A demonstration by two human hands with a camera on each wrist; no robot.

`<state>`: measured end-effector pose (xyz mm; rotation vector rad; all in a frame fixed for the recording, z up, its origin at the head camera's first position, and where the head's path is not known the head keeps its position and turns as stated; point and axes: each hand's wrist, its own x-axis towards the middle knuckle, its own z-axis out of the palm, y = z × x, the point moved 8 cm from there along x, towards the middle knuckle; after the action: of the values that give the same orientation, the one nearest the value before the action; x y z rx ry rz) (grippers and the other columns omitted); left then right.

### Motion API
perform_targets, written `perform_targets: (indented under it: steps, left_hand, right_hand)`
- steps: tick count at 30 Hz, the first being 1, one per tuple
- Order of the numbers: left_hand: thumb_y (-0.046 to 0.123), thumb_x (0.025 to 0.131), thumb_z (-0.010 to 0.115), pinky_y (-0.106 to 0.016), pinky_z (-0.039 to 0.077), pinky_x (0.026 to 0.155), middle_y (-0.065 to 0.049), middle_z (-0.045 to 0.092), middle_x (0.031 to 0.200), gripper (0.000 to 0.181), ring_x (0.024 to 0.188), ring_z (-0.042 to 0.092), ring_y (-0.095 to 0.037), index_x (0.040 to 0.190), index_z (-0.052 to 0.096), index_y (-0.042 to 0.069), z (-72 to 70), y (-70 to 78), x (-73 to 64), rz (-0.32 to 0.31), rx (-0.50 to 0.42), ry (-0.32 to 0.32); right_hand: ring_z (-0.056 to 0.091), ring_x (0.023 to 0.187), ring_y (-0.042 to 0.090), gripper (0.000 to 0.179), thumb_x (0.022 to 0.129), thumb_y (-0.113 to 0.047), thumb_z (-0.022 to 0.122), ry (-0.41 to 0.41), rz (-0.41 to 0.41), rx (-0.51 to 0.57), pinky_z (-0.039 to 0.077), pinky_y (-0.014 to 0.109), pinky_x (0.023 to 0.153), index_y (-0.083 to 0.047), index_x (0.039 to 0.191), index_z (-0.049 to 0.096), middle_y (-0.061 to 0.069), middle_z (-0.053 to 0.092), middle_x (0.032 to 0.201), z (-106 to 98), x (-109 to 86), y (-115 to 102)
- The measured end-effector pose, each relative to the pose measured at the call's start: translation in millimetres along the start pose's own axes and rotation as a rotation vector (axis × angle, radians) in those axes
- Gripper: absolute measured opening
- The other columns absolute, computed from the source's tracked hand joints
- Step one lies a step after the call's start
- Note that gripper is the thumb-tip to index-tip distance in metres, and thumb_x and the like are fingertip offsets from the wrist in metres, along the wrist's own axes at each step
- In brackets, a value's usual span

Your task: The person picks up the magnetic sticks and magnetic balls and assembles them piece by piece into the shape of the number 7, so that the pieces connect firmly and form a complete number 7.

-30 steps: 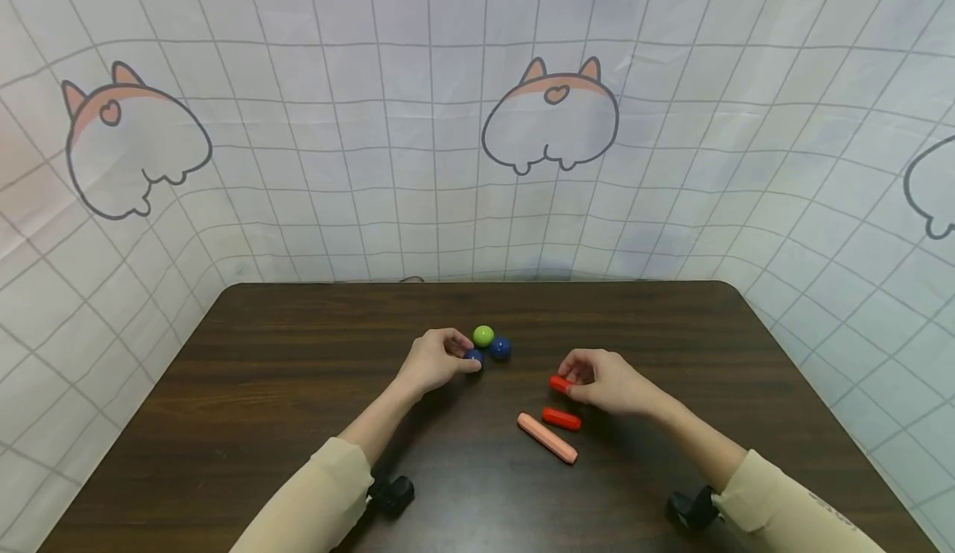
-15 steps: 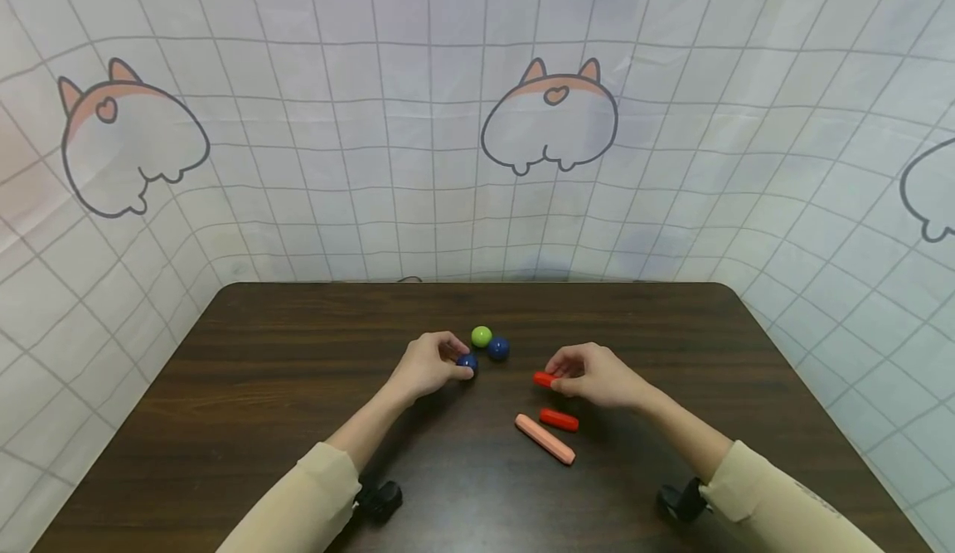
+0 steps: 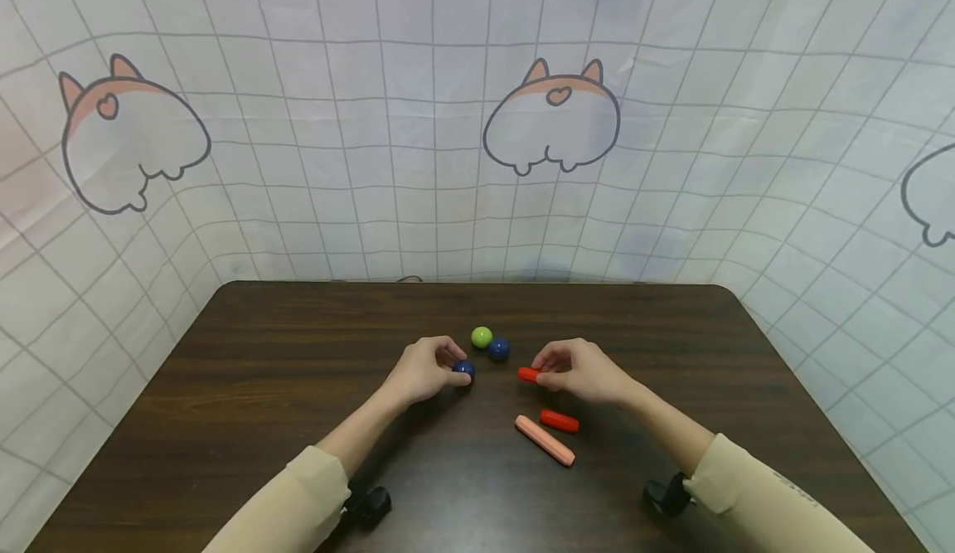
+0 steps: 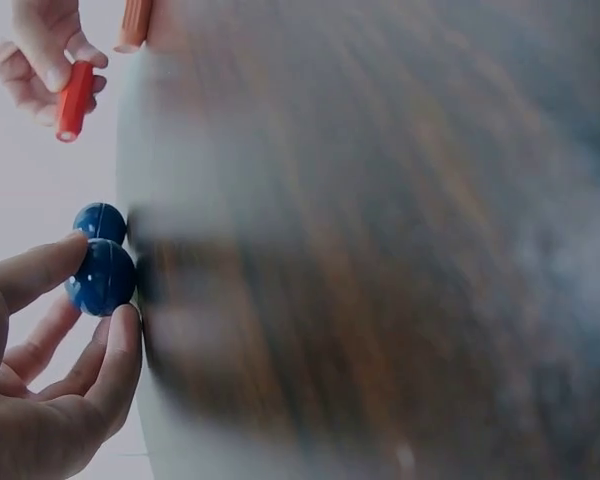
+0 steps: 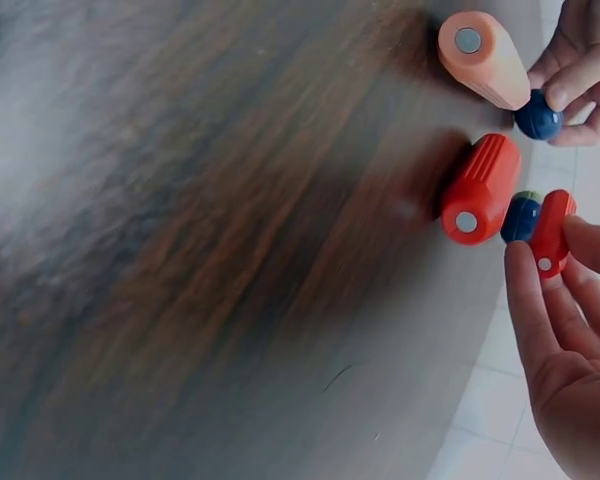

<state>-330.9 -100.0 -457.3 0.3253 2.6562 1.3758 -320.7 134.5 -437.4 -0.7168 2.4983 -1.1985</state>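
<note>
My left hand (image 3: pixel 422 370) pinches a dark blue ball (image 4: pixel 104 279) between thumb and fingers, just over the table. A second blue ball (image 3: pixel 499 349) rests beside a lime green ball (image 3: pixel 482 337), to the right of that hand. Between the thumb and fingertips of my right hand (image 3: pixel 585 371) is a short red ribbed rod (image 5: pixel 551 232) with a silvery disc in its end. Another red rod (image 3: pixel 559 421) lies nearer to me, next to a longer salmon-pink rod (image 3: pixel 545 441); both show a silvery disc in the right wrist view.
The dark wood-grain table (image 3: pixel 246 387) lies under everything. Behind it and at its sides hangs a white gridded cloth (image 3: pixel 336 138) with cartoon animal prints. A black camera mount (image 3: pixel 369 506) sits under the left wrist, and another (image 3: pixel 666 495) under the right.
My right hand has carried the red rod to the left, toward the balls. My left hand has drawn its blue ball slightly left and nearer, away from the green and blue balls.
</note>
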Motion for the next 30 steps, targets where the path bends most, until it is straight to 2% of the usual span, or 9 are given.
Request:
perform_targets:
  steps: [6,15,23,30]
  left_hand:
    - [0.014,0.084,0.087,-0.037,0.051,0.074,-0.001,0.068,0.093,0.022,0.087,0.062,-0.016,0.1,0.072,0.012,-0.1,1.2,-4.0,0.005,-0.006,-0.024]
    - [0.013,0.083,0.088,-0.035,0.051,0.071,-0.001,0.068,0.092,0.023,0.085,0.063,-0.016,0.1,0.073,0.011,1.7,3.4,-6.1,0.01,-0.006,-0.044]
    - [0.014,0.083,0.088,-0.034,0.051,0.069,-0.001,0.068,0.092,0.023,0.085,0.062,-0.017,0.101,0.073,0.012,3.5,3.6,-6.9,0.014,0.001,-0.055]
    - [0.013,0.083,0.087,-0.034,0.052,0.07,-0.001,0.068,0.092,0.023,0.084,0.063,-0.017,0.101,0.073,0.011,3.3,5.3,-7.2,0.028,0.002,-0.058]
  right_hand:
    - [0.069,0.08,0.017,0.012,0.097,-0.012,0.073,0.018,-0.008,-0.023,0.056,0.035,0.075,-0.008,0.109,0.073,0.0,0.07,0.095,4.2,7.6,-2.8]
    - [0.067,0.086,0.013,0.011,0.096,-0.013,0.074,0.023,-0.029,-0.066,0.055,0.035,0.079,-0.011,0.106,0.077,-0.005,0.073,0.095,11.6,17.0,-9.5]
    - [0.067,0.085,0.012,0.01,0.096,-0.012,0.074,0.009,-0.043,-0.06,0.055,0.031,0.077,-0.01,0.105,0.077,-0.004,0.073,0.094,20.9,24.7,-10.9]
    - [0.066,0.086,0.013,0.009,0.096,-0.012,0.074,0.005,-0.051,-0.05,0.055,0.034,0.078,-0.01,0.104,0.078,-0.004,0.073,0.095,26.8,28.4,-16.2]
